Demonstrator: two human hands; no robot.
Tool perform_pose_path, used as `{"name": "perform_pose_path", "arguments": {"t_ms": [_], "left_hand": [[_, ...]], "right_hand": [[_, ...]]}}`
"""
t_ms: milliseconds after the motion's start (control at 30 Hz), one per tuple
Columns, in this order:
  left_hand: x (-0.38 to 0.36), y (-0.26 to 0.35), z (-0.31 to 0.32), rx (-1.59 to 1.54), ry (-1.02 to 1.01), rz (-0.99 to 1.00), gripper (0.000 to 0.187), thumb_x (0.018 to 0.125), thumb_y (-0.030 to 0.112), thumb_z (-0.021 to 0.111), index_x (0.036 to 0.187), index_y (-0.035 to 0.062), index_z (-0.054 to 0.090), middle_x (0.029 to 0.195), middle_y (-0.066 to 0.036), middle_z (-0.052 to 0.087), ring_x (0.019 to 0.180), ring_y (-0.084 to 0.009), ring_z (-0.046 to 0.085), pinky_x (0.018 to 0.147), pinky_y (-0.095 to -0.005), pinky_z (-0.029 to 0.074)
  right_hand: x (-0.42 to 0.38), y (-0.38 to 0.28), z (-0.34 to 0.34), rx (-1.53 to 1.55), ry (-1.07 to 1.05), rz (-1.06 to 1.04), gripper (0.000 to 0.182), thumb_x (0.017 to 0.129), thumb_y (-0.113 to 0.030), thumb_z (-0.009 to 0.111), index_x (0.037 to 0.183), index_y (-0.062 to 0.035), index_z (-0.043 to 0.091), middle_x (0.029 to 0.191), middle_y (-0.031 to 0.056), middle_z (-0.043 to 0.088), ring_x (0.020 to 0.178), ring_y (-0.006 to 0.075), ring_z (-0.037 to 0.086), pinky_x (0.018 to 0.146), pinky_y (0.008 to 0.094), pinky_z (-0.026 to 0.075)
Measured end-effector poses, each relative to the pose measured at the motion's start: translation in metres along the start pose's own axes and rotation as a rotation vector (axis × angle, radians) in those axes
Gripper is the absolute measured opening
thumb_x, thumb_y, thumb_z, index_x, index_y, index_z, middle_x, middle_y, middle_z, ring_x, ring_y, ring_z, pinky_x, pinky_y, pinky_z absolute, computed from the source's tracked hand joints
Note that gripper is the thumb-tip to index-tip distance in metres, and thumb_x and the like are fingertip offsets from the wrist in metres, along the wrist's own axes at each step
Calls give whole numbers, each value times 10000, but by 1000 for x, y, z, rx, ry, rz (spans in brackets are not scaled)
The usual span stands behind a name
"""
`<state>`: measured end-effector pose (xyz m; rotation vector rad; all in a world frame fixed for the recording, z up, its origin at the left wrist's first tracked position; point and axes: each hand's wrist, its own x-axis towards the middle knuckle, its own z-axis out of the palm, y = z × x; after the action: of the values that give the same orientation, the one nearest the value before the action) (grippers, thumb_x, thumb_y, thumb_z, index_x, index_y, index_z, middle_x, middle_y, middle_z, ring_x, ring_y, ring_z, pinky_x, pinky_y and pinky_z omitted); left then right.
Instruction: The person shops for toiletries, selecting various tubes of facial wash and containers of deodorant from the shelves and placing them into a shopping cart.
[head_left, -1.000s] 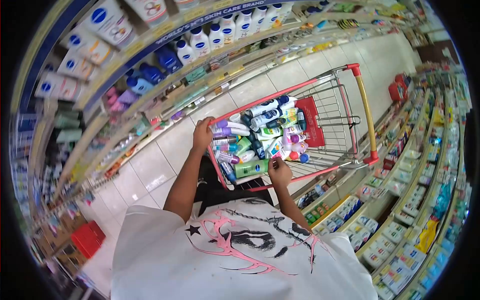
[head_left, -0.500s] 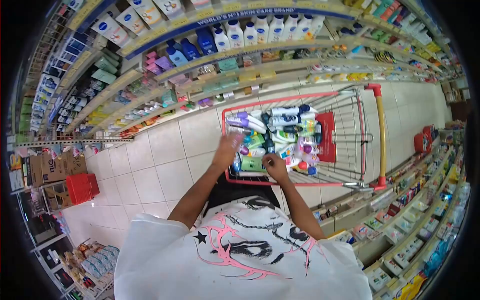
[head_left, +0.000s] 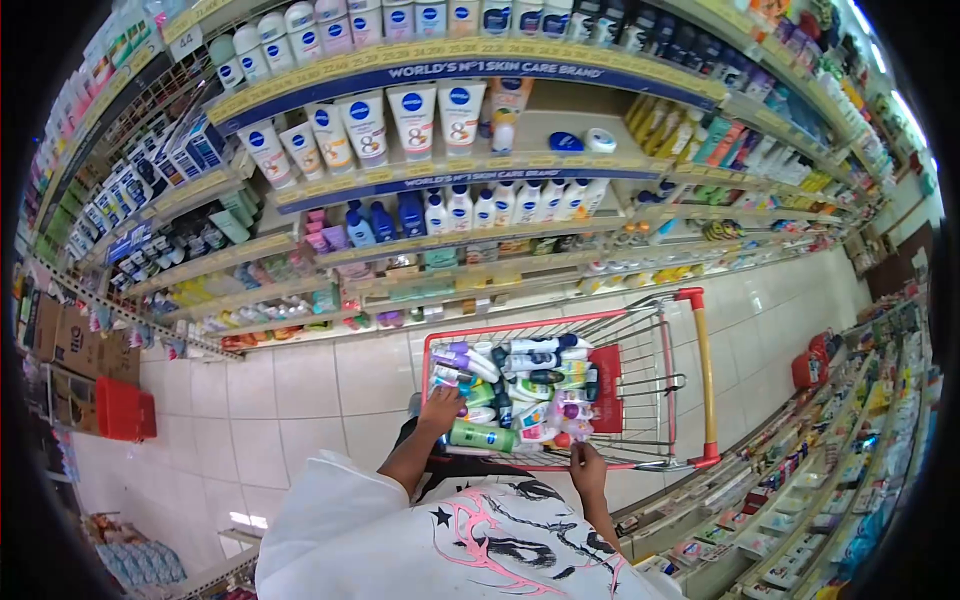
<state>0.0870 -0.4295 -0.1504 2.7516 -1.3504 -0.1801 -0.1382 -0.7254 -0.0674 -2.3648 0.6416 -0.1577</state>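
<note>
A red wire shopping cart [head_left: 665,380] stands in the aisle in front of me, its near half piled with several lotion and deodorant bottles [head_left: 525,385]. My left hand [head_left: 440,408] lies at the cart's near left side, over the rim and next to a green bottle [head_left: 480,436] lying flat; its grip is too small to read. Fingers of my right hand [head_left: 587,465] are closed around the cart's near rim. The cart's yellow handle bar [head_left: 704,370] is on the far right side.
Tall shelves of blue-and-white skin care tubes and bottles [head_left: 410,115] face me across the white tiled floor [head_left: 300,400]. Another shelf row [head_left: 800,500] runs along the right. Red baskets [head_left: 122,410] and cardboard boxes sit at the left, another red basket [head_left: 810,368] at the right.
The view has tilted up toward the shelves and the cart looks smaller and lower. My left hand moved from the rim's far corner down its left side; my right hand stays at the near rim.
</note>
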Motion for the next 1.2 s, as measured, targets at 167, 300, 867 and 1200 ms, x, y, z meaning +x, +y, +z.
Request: {"name": "perform_pose_path", "arguments": {"t_ms": [167, 300, 867, 1200], "left_hand": [[16, 9, -10, -285, -84, -207, 438, 806, 258, 683, 1191, 99, 549, 1184, -119, 516, 1164, -295, 478, 994, -432, 357], [22, 13, 8, -498, 72, -329, 496, 820, 282, 673, 1242, 82, 505, 1161, -150, 521, 1149, -318, 486, 963, -433, 395], [25, 18, -8, -249, -35, -160, 594, 680, -10, 623, 1233, 205, 602, 1180, -128, 518, 1141, -310, 453, 1038, -436, 319], [22, 20, -18, -51, 188, -398, 644, 782, 50, 581, 1401, 104, 411, 1386, -231, 366, 1296, -383, 364, 1116, -508, 237]], "right_hand": [[0, -5, -8, -173, 207, -146, 110, 738, -209, 678, 728, -109, 632, 631, 37, 617, 580, 258, 588, 664, 401, 403], [11, -2, 8, -309, 359, -63, 247, 733, -272, 680, 557, -114, 609, 511, 28, 564, 541, 232, 552, 632, 396, 381], [15, -10, -10, -351, 143, 39, 297, 773, -394, 629, 626, -140, 678, 614, 26, 655, 635, 213, 627, 714, 394, 425], [38, 1, -26, -439, -202, 329, 533, 788, -596, 518, 785, -108, 732, 757, 154, 691, 738, 331, 686, 674, 445, 533]]}}
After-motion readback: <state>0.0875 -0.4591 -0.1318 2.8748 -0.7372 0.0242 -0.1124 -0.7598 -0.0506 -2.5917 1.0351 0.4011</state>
